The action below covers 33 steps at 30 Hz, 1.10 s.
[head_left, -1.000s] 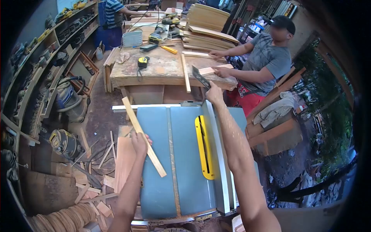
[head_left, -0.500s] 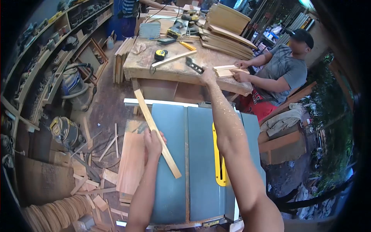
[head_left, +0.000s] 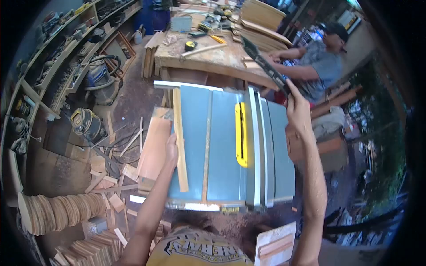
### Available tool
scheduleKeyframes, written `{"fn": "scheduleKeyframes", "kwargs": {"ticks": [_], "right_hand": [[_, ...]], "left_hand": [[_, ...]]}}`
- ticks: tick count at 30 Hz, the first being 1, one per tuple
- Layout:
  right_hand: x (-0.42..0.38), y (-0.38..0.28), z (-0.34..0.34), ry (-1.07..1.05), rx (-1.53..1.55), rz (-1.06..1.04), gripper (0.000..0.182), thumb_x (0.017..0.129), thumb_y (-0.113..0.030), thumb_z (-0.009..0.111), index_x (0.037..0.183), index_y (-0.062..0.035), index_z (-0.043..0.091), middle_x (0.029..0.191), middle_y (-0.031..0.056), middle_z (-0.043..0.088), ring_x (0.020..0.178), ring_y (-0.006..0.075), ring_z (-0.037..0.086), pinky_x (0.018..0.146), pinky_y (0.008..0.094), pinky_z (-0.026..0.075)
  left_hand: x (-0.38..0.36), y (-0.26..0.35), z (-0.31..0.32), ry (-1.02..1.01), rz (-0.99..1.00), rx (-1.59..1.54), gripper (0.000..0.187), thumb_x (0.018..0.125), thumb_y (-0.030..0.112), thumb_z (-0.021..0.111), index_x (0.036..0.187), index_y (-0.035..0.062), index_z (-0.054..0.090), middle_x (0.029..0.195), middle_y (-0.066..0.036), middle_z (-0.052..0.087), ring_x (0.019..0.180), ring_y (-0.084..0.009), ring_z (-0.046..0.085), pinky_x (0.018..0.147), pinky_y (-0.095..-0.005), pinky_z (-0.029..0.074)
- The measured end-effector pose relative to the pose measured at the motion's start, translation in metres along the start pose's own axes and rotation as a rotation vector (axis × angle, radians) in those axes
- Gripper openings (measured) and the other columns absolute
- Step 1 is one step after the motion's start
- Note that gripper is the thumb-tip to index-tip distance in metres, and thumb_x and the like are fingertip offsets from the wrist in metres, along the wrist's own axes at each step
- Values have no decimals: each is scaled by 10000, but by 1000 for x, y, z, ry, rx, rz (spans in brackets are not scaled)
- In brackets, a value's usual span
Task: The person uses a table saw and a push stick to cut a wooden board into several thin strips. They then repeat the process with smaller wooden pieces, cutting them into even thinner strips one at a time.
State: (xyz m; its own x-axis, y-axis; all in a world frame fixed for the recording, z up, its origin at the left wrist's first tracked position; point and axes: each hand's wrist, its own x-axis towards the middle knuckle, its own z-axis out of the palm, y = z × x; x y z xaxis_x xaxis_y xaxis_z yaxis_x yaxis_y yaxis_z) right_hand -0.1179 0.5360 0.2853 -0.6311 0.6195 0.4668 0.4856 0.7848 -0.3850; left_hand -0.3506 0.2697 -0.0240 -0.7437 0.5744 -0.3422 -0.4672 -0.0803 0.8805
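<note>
My left hand (head_left: 171, 150) is closed on a long narrow wood strip (head_left: 181, 146) at the left edge of the blue-grey saw table (head_left: 224, 128). Out past the right side of the table, my right hand (head_left: 298, 108) grips a long dark tool (head_left: 266, 66), raised and tilted, its far end toward the workbench. A yellow insert (head_left: 241, 135) with a dark slot sits in the saw table. Just right of it, a metal fence (head_left: 257, 146) runs front to back.
A co-worker (head_left: 313, 66) stands at the wooden workbench (head_left: 208, 66), which holds a tape measure (head_left: 190, 45) and stacked boards. Shop vacuums (head_left: 88, 124) and wood offcuts lie on the left floor. Stacked curved pieces (head_left: 66, 210) are at lower left.
My right hand has come back from the workbench toward the right, now with the dark tool. The fence now stands on the saw table. The wood strip is turned more upright in view.
</note>
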Motion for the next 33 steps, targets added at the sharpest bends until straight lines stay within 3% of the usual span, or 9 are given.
{"fn": "scheduleKeyframes", "kwargs": {"ticks": [3, 7, 9, 12, 15, 24, 25, 29, 33], "right_hand": [[-142, -21, -27, 88, 162, -30, 458, 977, 4, 448, 1423, -65, 529, 729, 45, 583, 634, 122, 550, 635, 287, 482], [-318, -59, -54, -66, 332, 419, 514, 924, 59, 460, 1425, -40, 522, 811, 171, 641, 713, 215, 652, 678, 311, 504], [-386, -64, -50, 4, 308, 323, 522, 918, 72, 464, 1429, -22, 510, 844, 207, 652, 743, 256, 666, 699, 331, 515], [-465, -89, -61, -28, 219, 401, 563, 875, 89, 477, 1428, -14, 497, 914, 252, 642, 806, 403, 663, 730, 409, 534], [-521, -113, -76, -157, 80, 451, 714, 789, 76, 549, 1482, -43, 424, 881, 218, 594, 758, 401, 640, 676, 469, 516], [-548, -123, -91, -341, -22, 508, 750, 804, 33, 597, 1509, -58, 357, 894, 226, 580, 743, 433, 639, 650, 500, 527], [-546, -123, -90, -361, -40, 512, 758, 805, 24, 599, 1514, -61, 347, 886, 232, 585, 731, 437, 644, 646, 503, 531], [-529, -128, -93, -437, -110, 522, 772, 810, -7, 606, 1527, -69, 327, 852, 252, 617, 701, 441, 663, 631, 508, 541], [-519, -129, -93, -441, -161, 496, 833, 792, -17, 651, 1542, -90, 295, 873, 260, 646, 689, 429, 686, 592, 498, 557]], "left_hand": [[-112, -24, -11, -198, -4, -133, 293, 1048, 325, 440, 1124, 53, 518, 817, -71, 593, 684, -161, 621, 595, -305, 528], [-248, -65, 18, -236, -97, 80, 356, 1042, 318, 516, 1238, 84, 332, 972, -122, 607, 569, -198, 634, 464, -330, 520], [-288, -86, 42, -234, -257, 242, 416, 1017, 281, 575, 1258, 61, 317, 985, -155, 613, 565, -186, 618, 490, -317, 526], [-326, -150, 72, -223, -185, 170, 354, 1004, 151, 555, 1287, 66, 361, 952, -127, 615, 620, -170, 614, 520, -310, 517], [-350, -184, 89, -244, -121, 143, 376, 966, 15, 523, 1326, 68, 430, 906, -89, 629, 688, -149, 630, 564, -295, 520], [-335, -216, 107, -167, 92, 348, 457, 881, 94, 707, 1326, 37, 625, 775, -10, 693, 667, -54, 602, 610, -232, 499], [-344, -197, 114, -159, 24, 375, 473, 891, 76, 709, 1349, 25, 601, 750, 70, 592, 643, -15, 471, 570, -202, 415], [-346, -190, 116, -147, 70, 481, 476, 895, 119, 701, 1355, 52, 598, 749, 1, 682, 627, -41, 546, 571, -238, 468], [-374, -185, 95, -301, -174, 232, 754, 901, 87, 712, 1537, 7, 314, 859, -32, 689, 744, -75, 600, 673, -258, 502]]}}
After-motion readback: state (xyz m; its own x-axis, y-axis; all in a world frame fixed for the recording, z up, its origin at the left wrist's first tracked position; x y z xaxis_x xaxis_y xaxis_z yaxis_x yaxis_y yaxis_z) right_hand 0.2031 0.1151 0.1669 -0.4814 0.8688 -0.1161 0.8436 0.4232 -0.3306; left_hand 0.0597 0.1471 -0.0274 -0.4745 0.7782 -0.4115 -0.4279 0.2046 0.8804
